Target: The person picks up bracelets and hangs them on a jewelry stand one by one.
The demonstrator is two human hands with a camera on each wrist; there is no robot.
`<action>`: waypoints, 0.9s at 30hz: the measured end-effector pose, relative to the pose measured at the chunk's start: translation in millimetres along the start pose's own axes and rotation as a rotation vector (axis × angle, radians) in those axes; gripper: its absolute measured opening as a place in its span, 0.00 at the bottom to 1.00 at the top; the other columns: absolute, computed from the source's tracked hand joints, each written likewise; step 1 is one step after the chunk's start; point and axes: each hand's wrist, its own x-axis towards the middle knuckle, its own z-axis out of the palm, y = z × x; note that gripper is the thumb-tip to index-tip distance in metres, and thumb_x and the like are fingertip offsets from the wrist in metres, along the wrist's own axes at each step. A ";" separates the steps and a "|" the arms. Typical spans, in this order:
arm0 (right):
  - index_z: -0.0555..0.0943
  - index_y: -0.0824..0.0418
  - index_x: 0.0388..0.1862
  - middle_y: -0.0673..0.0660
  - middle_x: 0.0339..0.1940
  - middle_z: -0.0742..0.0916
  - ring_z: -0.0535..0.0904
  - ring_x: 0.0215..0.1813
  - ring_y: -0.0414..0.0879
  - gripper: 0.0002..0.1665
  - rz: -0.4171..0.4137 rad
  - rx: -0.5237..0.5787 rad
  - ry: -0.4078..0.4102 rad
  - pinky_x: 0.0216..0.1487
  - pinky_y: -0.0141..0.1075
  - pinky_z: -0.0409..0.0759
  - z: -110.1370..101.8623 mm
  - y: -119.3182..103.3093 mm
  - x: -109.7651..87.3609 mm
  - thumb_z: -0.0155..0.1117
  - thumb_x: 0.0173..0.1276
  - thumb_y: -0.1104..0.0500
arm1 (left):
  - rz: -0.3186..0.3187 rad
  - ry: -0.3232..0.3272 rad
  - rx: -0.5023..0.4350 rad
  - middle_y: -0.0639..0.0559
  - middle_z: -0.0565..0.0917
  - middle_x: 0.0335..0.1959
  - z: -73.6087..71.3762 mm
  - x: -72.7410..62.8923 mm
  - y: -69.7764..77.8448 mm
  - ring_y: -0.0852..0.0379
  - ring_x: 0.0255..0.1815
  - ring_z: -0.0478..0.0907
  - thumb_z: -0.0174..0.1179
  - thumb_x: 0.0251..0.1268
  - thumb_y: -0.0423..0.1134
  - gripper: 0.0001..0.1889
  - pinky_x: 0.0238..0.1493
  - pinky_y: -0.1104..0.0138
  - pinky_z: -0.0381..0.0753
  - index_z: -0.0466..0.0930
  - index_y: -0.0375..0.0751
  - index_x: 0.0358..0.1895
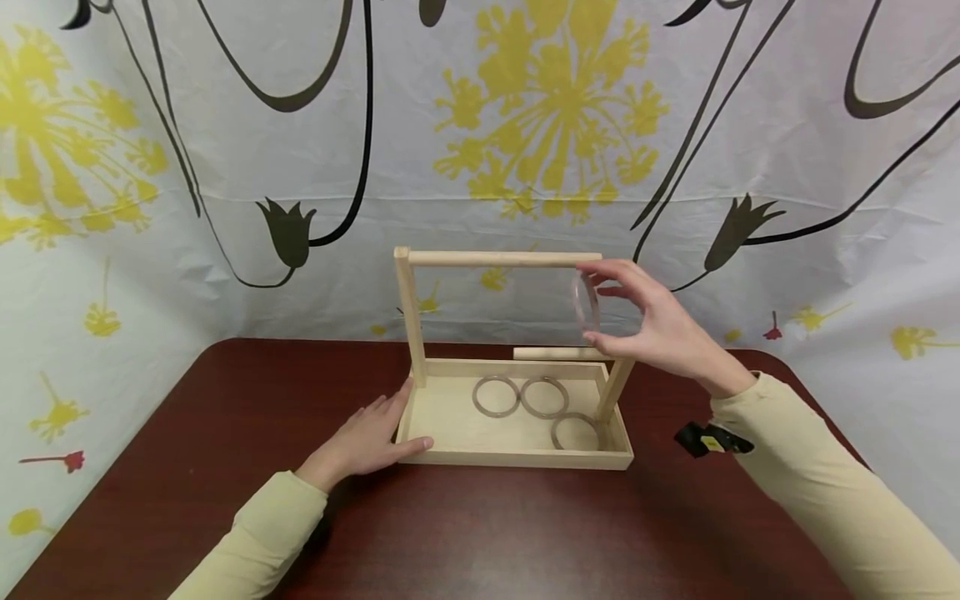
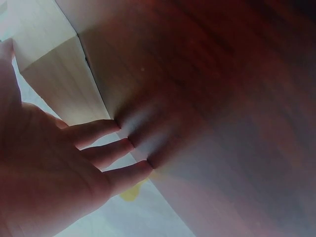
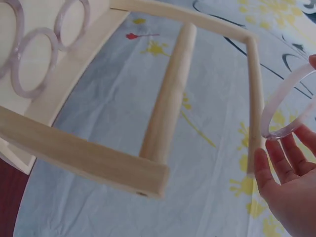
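Near the free right end of the upper wooden dowel (image 1: 495, 259), my right hand (image 1: 648, 321) pinches a pale, translucent bangle (image 1: 577, 304) upright between thumb and fingertips. In the right wrist view the bangle (image 3: 270, 112) appears beside that dowel; whether it encircles it I cannot tell. My left hand (image 1: 367, 435) rests against the left end of the wooden tray (image 1: 517, 458), straight fingers along the outer side and thumb over the front rim. Three similar bangles lie flat in the tray: one left (image 1: 475, 397), one beside it (image 1: 544, 377), one at front right (image 1: 555, 432).
A tall post (image 1: 410, 317) rises from the tray's left end and carries the upper dowel. The shorter right post (image 1: 617, 387) bears a lower dowel (image 1: 558, 353) pointing left. Beneath is a dark red table (image 1: 510, 533); a patterned sheet (image 1: 465, 175) hangs behind.
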 end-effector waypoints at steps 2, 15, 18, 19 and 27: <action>0.70 0.65 0.67 0.59 0.59 0.76 0.71 0.58 0.46 0.46 -0.004 -0.009 0.015 0.60 0.36 0.70 -3.8 -0.9 1.0 0.74 0.47 0.77 | 0.003 -0.001 0.000 0.37 0.59 0.73 -0.3 -0.2 0.2 0.31 0.71 0.55 0.54 0.64 0.66 0.52 0.64 0.39 0.56 0.39 0.36 0.78; 0.69 0.61 0.70 0.57 0.61 0.75 0.70 0.61 0.43 0.47 0.086 -0.023 0.109 0.61 0.34 0.69 -17.5 3.1 9.2 0.72 0.50 0.78 | -0.002 -0.005 0.002 0.37 0.58 0.73 -0.4 -0.6 0.5 0.32 0.71 0.55 0.53 0.64 0.66 0.52 0.64 0.39 0.56 0.39 0.37 0.78; 0.68 0.61 0.71 0.59 0.62 0.75 0.69 0.61 0.42 0.48 0.100 -0.039 0.116 0.60 0.33 0.69 -18.5 6.1 10.4 0.72 0.50 0.77 | -0.005 -0.006 0.002 0.38 0.58 0.73 0.0 -0.5 0.2 0.32 0.71 0.54 0.53 0.64 0.67 0.52 0.64 0.39 0.56 0.39 0.37 0.78; 0.68 0.60 0.71 0.58 0.62 0.75 0.69 0.61 0.42 0.48 0.109 -0.043 0.118 0.60 0.33 0.68 -18.6 6.7 10.9 0.72 0.50 0.77 | -0.005 -0.006 0.002 0.38 0.58 0.73 0.0 -0.5 0.3 0.32 0.71 0.54 0.53 0.64 0.67 0.52 0.64 0.39 0.56 0.39 0.37 0.78; 0.68 0.60 0.71 0.57 0.62 0.75 0.69 0.62 0.48 0.46 0.201 -0.054 0.136 0.61 0.38 0.69 -17.5 14.4 17.7 0.73 0.53 0.72 | -0.001 -0.002 0.003 0.37 0.58 0.73 -0.4 -1.4 1.0 0.31 0.71 0.55 0.54 0.65 0.65 0.51 0.64 0.39 0.56 0.39 0.37 0.78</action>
